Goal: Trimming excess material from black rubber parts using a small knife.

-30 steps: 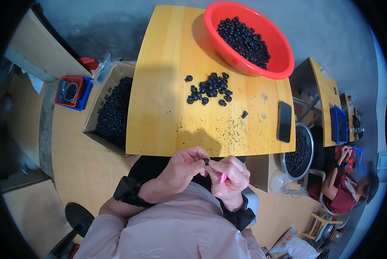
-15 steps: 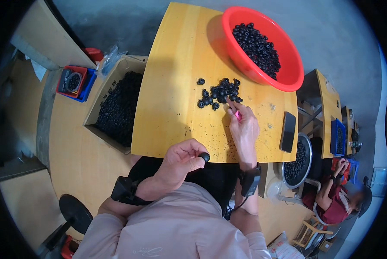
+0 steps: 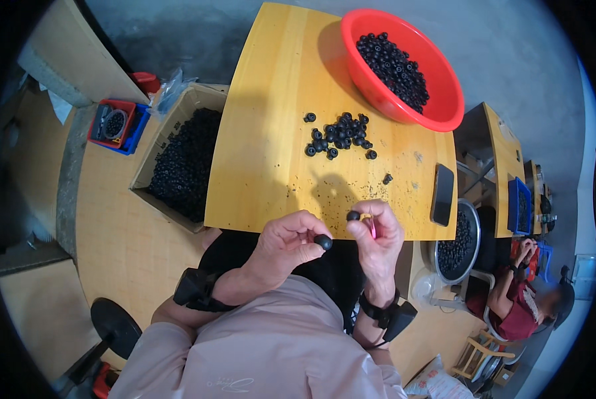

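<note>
Left hand: left hand point(image 3: 286, 245) raised at the near table edge, fingers curled, pinching a small round black piece point(image 3: 323, 242) at the fingertips.
Right hand: right hand point(image 3: 378, 238) just beside it, wrist bent upward, gripping a second black piece point(image 3: 353, 215) with a thin pink tool point(image 3: 372, 229) alongside.
Pieces held: close together, not touching.
Loose pile: black pieces point(image 3: 338, 135) on the yellow table point(image 3: 271, 133), well beyond both hands.
Containers: red bowl point(image 3: 437, 110) at the far right; cardboard box point(image 3: 153, 154) at left, both holding similar black pieces.

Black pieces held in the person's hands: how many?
2: one black piece at the left hand fingertips, another pinched by the right hand. More may be hidden in the palms.
</note>
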A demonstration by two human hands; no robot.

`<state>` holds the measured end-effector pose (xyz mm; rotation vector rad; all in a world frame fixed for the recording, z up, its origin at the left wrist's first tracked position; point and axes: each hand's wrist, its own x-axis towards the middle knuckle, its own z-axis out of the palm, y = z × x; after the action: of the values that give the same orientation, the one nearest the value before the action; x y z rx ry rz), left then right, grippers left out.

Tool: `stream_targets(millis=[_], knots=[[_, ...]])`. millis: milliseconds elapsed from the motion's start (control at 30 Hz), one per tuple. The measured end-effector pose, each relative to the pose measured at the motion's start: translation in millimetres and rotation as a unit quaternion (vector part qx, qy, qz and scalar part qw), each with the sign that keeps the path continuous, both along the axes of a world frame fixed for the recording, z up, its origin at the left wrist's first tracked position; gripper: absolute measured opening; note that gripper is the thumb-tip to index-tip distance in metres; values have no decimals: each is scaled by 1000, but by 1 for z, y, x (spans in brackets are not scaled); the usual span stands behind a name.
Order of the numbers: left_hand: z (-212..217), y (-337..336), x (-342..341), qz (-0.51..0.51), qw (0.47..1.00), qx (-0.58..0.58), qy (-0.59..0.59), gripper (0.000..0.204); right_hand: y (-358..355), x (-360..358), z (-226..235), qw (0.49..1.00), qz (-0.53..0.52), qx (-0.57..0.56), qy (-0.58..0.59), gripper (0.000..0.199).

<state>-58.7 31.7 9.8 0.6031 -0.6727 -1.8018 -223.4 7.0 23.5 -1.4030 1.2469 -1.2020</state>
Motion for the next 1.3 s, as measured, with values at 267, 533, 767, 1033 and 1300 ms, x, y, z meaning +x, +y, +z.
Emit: stream_targets(millis=[267, 533, 767, 1033, 1300], knots=[[-11, -6, 43, 195, 978, -46, -54, 17, 30, -5, 0, 977, 26, 42, -205, 28], [-75, -35, 159, 372, 878, -4, -301, 27, 36, -6, -6, 955, 13, 54, -292, 30], [-24, -23, 93, 226, 908, -131, -328, 20, 36, -4, -3, 934, -2, 58, -353, 28], [7, -3, -13, -64, 962, -201, -172, 23, 48, 0, 3, 971, 31, -45, -233, 20], [5, 3, -29, -101, 971, -143, -162, 17, 55, -14, -4, 979, -12, -56, -197, 12]])
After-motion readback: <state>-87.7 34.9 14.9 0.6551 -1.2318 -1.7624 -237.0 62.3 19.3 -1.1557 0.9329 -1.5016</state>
